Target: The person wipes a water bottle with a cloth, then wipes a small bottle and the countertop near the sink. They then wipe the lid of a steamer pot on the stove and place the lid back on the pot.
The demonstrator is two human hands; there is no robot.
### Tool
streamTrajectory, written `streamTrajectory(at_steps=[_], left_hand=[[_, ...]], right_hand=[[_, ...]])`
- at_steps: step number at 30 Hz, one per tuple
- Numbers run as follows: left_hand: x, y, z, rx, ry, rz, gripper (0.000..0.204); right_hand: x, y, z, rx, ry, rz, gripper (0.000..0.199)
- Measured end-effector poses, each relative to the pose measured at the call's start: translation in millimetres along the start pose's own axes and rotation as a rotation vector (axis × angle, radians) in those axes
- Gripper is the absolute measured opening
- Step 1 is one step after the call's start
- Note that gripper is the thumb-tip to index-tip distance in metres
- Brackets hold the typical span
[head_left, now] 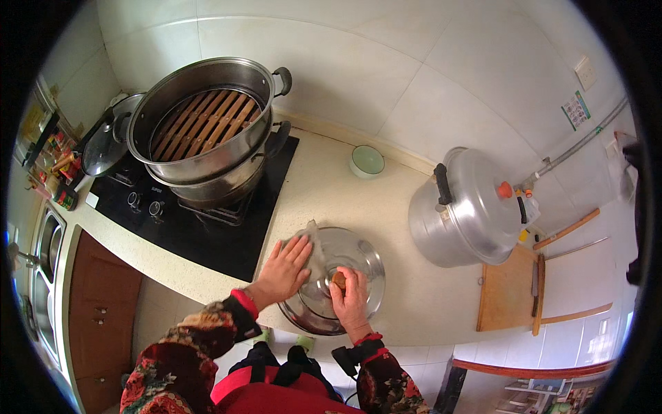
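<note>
A round metal pot lid (pixel 365 303) with a shiny rim lies on the pale countertop in front of me, its knob up. My right hand (pixel 352 301) pinches the brown knob (pixel 338 279) at its centre. On the lid's left side, my left hand (pixel 284 270) lies flat with fingers stretched out over a thin greyish cloth (pixel 315 257). Part of the cloth is hidden under that palm; a corner pokes out beyond the fingers.
At left, a steamer pot (pixel 200 165) with a wooden slatted rack (pixel 207 124) stands on the black gas stove (pixel 238 252). A glass lid (pixel 107 148) is beside it. A green bowl (pixel 367 161) sits by the wall; a big aluminium pot (pixel 448 214) and a cutting board (pixel 507 293) are at right.
</note>
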State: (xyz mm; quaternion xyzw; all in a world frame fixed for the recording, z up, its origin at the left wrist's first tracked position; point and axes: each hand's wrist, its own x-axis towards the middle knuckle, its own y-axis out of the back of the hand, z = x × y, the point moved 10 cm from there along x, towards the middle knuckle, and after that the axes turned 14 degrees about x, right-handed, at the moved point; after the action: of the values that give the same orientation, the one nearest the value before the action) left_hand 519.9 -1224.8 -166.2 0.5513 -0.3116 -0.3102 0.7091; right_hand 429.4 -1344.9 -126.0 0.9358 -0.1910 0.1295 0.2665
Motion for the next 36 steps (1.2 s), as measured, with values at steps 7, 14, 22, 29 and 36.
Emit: streamTrajectory(at_steps=[7,14,22,29,36], left_hand=[[83.7,-5.9,7.9,0.068,0.002,-0.078,0.056],[64.0,-13.0,52.9,-0.009,-0.360,0.014,0.059],[-60.1,-4.8,18.0,-0.085,0.109,0.021,0.068],[13.6,-12.2,-28.7,-0.361,0.202,0.108,0.060],[70.2,-13.9,-30.9,-0.227,0.230,0.153,0.054]], right_hand=[[4.9,1.3,2.8,-0.047,0.003,0.073,0.034],[6.8,-1.4,16.9,-0.039,-0.010,0.056,0.036],[6.5,1.3,10.1,-0.059,-0.012,0.068,0.031],[7.3,1.8,5.8,-0.079,-0.022,0.056,0.031],[22.0,3.1,13.0,-0.150,-0.069,0.143,0.035]])
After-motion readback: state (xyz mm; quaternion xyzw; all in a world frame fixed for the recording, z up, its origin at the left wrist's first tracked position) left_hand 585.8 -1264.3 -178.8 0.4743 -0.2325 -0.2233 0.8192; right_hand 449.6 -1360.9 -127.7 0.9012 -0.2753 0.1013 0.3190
